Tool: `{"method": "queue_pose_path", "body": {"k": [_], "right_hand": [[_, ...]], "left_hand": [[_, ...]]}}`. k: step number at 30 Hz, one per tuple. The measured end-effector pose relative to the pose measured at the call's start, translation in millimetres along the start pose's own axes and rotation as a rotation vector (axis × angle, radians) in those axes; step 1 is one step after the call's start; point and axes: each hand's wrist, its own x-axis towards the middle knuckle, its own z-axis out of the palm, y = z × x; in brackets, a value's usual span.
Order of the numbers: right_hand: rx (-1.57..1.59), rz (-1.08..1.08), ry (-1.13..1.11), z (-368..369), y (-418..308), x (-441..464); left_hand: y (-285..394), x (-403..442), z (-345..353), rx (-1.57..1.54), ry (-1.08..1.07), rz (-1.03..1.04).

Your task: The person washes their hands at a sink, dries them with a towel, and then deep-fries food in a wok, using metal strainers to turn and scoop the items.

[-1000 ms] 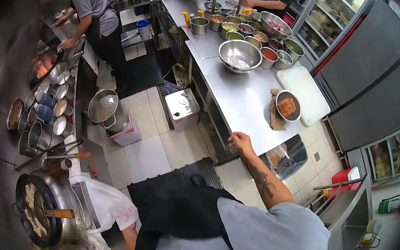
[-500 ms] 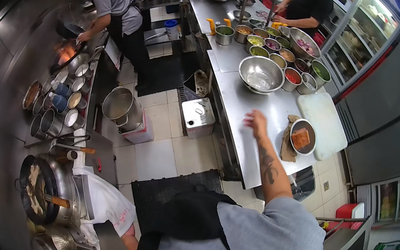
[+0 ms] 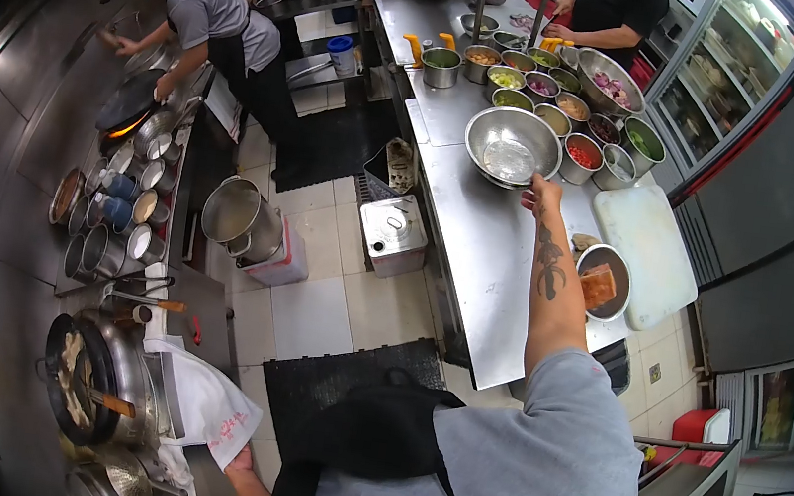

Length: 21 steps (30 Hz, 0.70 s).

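- Head view: your right hand (image 3: pixel 541 195) pinches the large metal bowl (image 3: pixel 516 128) at its near-right rim, thumb on top; bowl is upright on the steel table (image 3: pixel 483 279).
- Your left hand (image 3: pixel 240 462), near left, touches the white cloth (image 3: pixel 208 402); fingers partly hidden, can't tell whether it's gripping.
- Right of your right forearm: smaller bowl (image 3: pixel 622 278) with a brownish-orange block (image 3: pixel 597 287), beside the white cutting board (image 3: pixel 647 256).
- Near left: black wok (image 3: pixel 107 372).
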Motion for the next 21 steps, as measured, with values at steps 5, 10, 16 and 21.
{"method": "queue_pose_path", "body": {"k": [5,10,16,21], "right_hand": [[0.0,0.037,0.014,-1.3,-4.8,-4.7],[0.235,0.111,-0.22,26.4,21.7,2.7],[0.462,0.214,-0.273,86.1,24.6,-12.9],[0.576,0.272,-0.351,134.5,29.4,15.1]], "left_hand": [[2.9,16.5,-2.1,-0.061,-0.048,-0.051],[-0.8,9.2,24.0,-0.104,0.053,-0.052],[-3.6,-3.5,61.1,0.005,0.025,-0.011],[1.7,0.4,45.6,-0.034,0.012,0.014]]}}
